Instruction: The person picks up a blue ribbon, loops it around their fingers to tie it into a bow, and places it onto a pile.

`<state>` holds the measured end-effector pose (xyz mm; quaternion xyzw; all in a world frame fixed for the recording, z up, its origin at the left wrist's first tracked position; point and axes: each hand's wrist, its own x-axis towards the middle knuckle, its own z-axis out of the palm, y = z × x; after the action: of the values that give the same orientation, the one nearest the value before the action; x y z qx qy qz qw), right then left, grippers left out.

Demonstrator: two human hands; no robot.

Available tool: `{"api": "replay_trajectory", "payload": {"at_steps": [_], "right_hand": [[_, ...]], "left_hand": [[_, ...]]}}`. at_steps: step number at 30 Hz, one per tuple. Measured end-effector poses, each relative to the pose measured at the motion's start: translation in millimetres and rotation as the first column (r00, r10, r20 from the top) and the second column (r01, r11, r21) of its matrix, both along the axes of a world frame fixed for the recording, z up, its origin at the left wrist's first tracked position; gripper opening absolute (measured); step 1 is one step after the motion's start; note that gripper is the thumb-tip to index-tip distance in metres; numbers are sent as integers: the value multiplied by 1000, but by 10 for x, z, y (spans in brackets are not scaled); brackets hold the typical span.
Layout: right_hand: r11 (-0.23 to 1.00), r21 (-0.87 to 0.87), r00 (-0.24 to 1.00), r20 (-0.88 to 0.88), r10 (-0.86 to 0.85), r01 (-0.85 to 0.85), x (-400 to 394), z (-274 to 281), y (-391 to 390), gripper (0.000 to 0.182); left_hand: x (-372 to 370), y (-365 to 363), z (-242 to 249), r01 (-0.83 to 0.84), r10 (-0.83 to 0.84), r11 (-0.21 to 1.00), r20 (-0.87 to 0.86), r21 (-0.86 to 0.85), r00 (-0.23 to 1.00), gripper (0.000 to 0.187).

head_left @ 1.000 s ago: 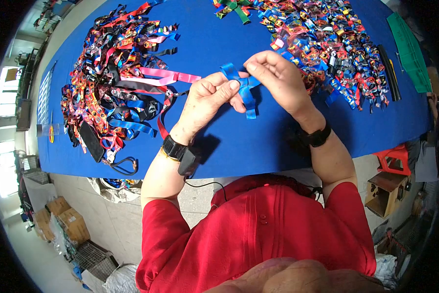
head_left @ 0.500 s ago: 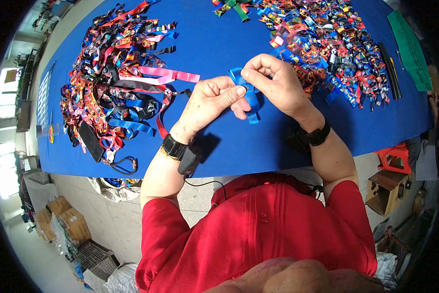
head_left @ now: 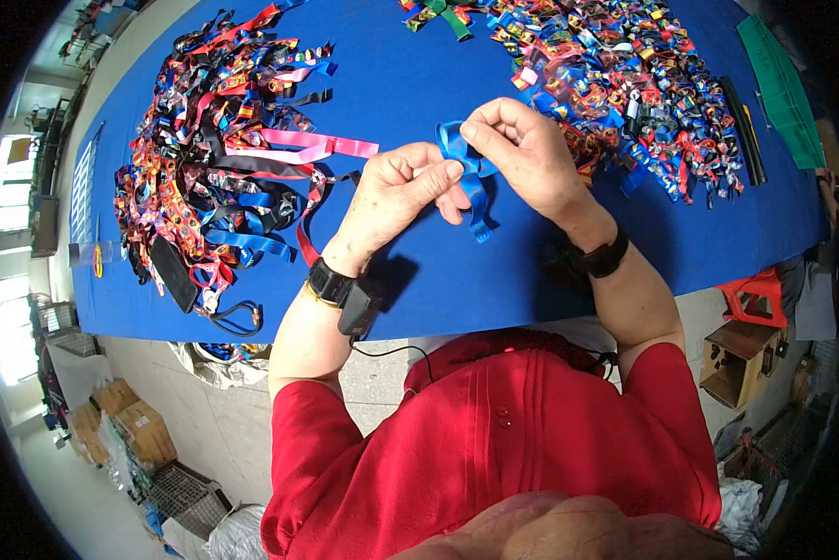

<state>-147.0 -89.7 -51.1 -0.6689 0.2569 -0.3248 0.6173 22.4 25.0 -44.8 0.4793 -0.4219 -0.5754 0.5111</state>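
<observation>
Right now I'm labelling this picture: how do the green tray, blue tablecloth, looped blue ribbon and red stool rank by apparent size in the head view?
1. Blue tablecloth
2. Green tray
3. Red stool and looped blue ribbon: too alike to rank; the ribbon also seems nearer the camera, which enlarges it.

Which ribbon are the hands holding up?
The blue ribbon between the left hand and right hand: it's held up, while the left pile and right pile lie on the table.
</observation>
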Motion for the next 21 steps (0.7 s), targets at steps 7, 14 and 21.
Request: {"api": "replay_trajectory", "payload": {"at_steps": [7,14,21], "right_hand": [[994,41,994,34,101,-102,-13,44,15,17],[983,107,989,19,147,-148,-31,71,28,30],[994,100,999,-10,51,-50,-36,155,49,35]], "left_hand": [[61,-34,-81,-127,120,988,-81,-90,989,16],[43,-38,-63,-99,93,992,-81,-76,992,18],[28,-32,-23,-42,36,997,-97,-64,995,21]]}}
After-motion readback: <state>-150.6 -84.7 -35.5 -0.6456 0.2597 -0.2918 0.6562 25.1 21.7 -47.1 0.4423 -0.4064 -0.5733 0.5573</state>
